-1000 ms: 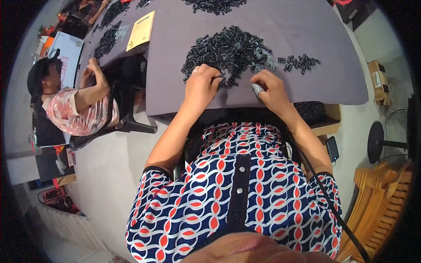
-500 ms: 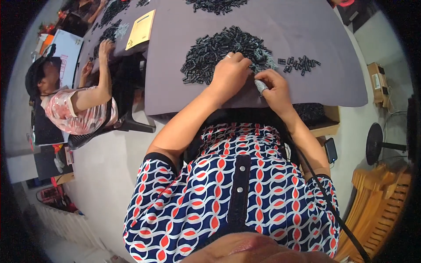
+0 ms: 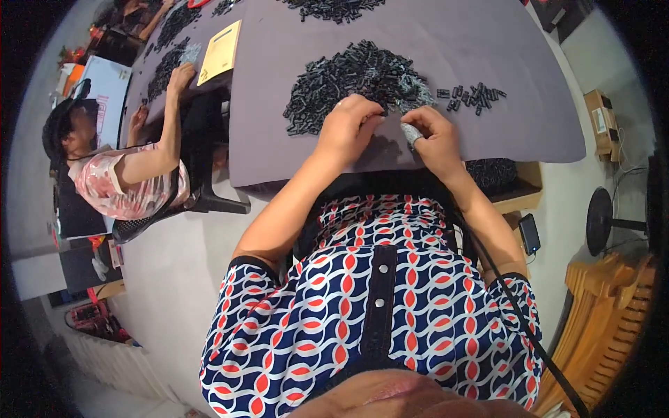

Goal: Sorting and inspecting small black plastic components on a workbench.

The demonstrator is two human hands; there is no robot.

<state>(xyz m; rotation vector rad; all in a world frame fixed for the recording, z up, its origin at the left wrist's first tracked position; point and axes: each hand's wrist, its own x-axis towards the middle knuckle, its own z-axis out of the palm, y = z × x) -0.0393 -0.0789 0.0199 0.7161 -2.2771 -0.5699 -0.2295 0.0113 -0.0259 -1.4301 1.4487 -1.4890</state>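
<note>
A large heap of small black tube-like pieces (image 3: 327, 87) lies on the grey-covered table, with small pale, clear-looking pieces (image 3: 418, 90) along its right side. At the heap's near edge my left hand (image 3: 346, 129) is closed, thumb and fingers pinched together by the black pieces; what is between the tips is too small to make out. My right hand (image 3: 435, 136) is just to its right, also pinched, with a silvery-grey wrap (image 3: 411, 132) on its thumb. Its fingertips hide whatever they hold. A smaller scatter of black pieces (image 3: 474, 96) lies right of the heap.
Another black heap (image 3: 334, 8) sits farther back. A yellow paper (image 3: 220, 52) lies to the left, near a seated person (image 3: 132, 171) handling similar pieces. Under the table's right side is a box of black pieces (image 3: 495, 174). A black fan (image 3: 599, 219) stands at right.
My left hand has drawn back from the heap toward me and slightly left, its thumb now showing. My right hand has barely moved. The whole view has shifted slightly.
</note>
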